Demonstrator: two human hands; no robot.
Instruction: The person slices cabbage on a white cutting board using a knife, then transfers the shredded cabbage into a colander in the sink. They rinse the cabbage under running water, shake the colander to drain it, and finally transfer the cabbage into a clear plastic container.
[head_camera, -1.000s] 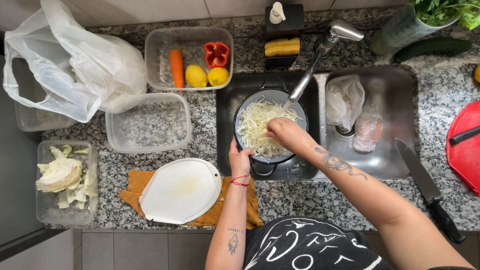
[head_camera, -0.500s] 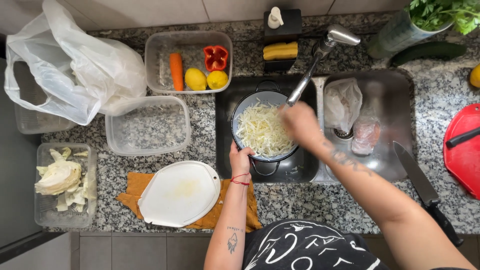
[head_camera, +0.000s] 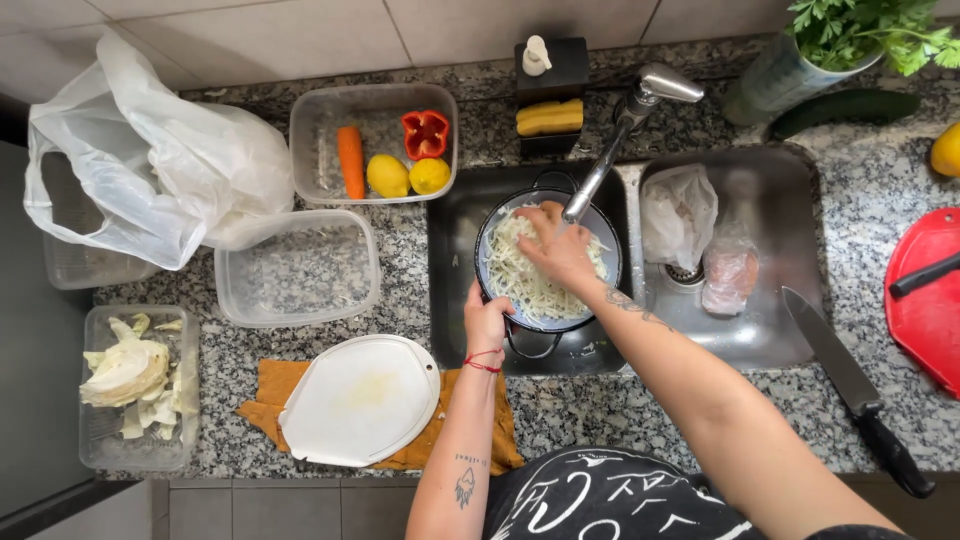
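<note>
the dark colander (head_camera: 490, 262) of shredded cabbage (head_camera: 520, 280) sits in the left sink basin (head_camera: 450, 300), under the faucet (head_camera: 625, 125). the left hand (head_camera: 487, 320) has its grip closed on the colander's near rim. the right hand (head_camera: 560, 250) lies spread, fingers loose, on the shreds; whether it holds any i cannot tell. the faucet spout crosses just above that hand. left of the sink on the granite tabletop (head_camera: 600, 410): a white cutting board (head_camera: 360, 400) on an orange cloth, an empty clear tub (head_camera: 298, 268), a tub with carrot, lemons and red pepper (far side). a knife (head_camera: 850, 385) lies right of the sink.
</note>
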